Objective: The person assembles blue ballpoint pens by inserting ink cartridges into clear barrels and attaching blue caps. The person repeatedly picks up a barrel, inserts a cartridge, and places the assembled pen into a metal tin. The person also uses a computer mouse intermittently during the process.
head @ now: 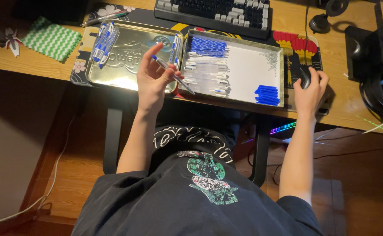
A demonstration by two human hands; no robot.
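Observation:
My left hand (pixel 153 78) is raised over the desk's front edge and holds a ballpoint pen (pixel 174 75) with a clear barrel and a blue tip, slanting down to the right. It hovers between a shiny metal tin lid (pixel 126 70) and a metal tray (pixel 252 70). The tray holds blue refills at the back, several clear pen barrels on its left side and a pile of blue caps (pixel 267 95) at the front right. My right hand (pixel 309 89) rests on a black computer mouse (pixel 305 78) to the right of the tray.
Finished pens (pixel 104 40) lie in the tin lid's left corner. A dark keyboard (pixel 213 13) sits behind the tray. A green zigzag cloth (pixel 51 38) lies at the left, headphones (pixel 377 94) at the right. The desk mat (pixel 298 46) shows red lanterns.

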